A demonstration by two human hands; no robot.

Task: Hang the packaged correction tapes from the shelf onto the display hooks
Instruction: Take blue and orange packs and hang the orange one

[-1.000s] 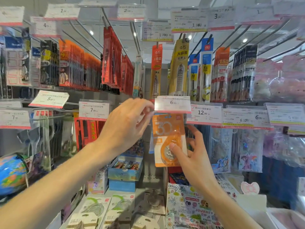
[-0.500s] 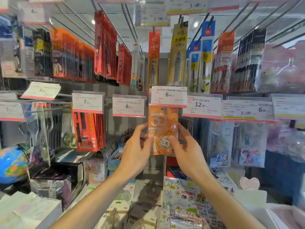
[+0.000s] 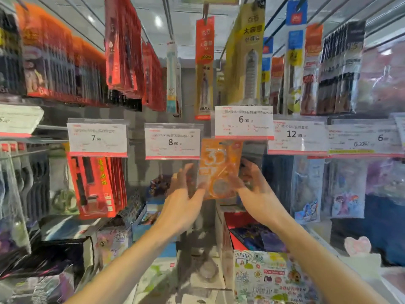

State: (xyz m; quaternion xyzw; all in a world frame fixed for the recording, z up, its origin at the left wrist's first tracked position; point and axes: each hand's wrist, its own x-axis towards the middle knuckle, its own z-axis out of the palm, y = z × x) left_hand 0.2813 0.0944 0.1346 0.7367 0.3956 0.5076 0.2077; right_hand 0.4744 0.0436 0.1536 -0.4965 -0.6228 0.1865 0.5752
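Flanking the hung orange correction tape (image 3: 220,170), both hands (image 3: 183,201) (image 3: 259,194) have loosened, fingers spread.

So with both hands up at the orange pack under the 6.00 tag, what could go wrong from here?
1. The pack's top is hidden behind the 6.00 tag, so it may not be seated on the hook and could drop when released.
2. The left hand and right hand are blurred, so their grip is unclear; a nudge could knock the 8.00 tag askew.
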